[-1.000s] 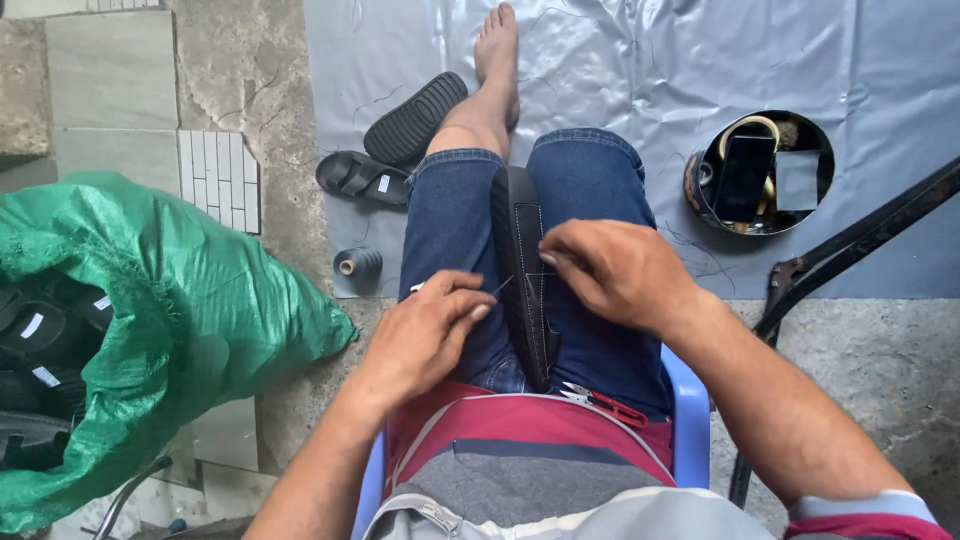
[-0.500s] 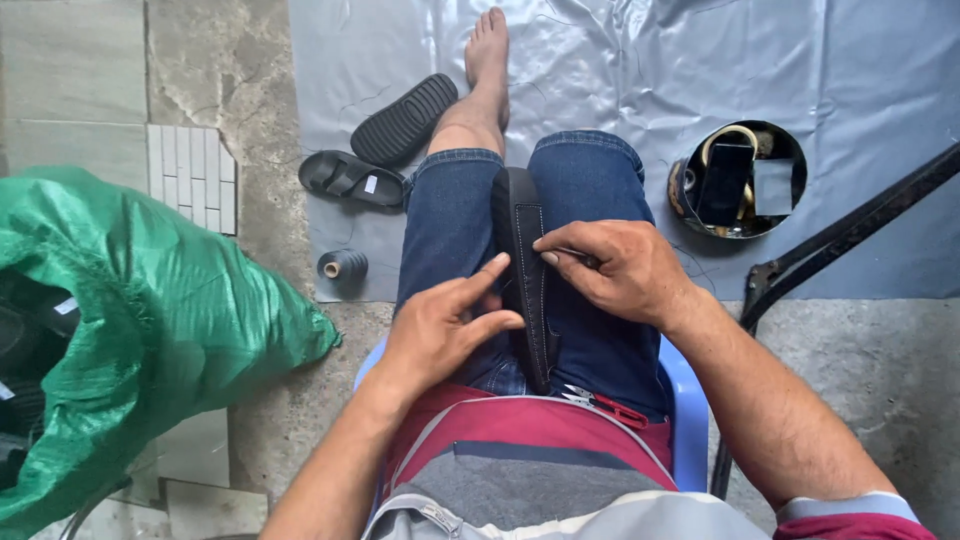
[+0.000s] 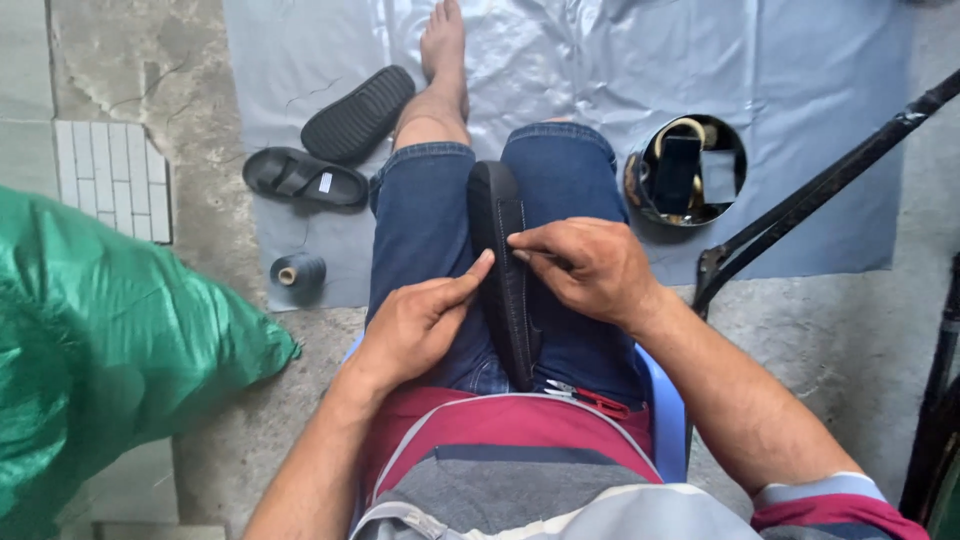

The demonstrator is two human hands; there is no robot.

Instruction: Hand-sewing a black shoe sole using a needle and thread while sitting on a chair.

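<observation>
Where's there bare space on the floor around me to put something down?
The grey plastic sheet is bare above and right of the round tin, and between the bare foot and that tin. The concrete floor right of the chair is bare. It is crowded at left: two sandals, thread spool, green bag.
</observation>
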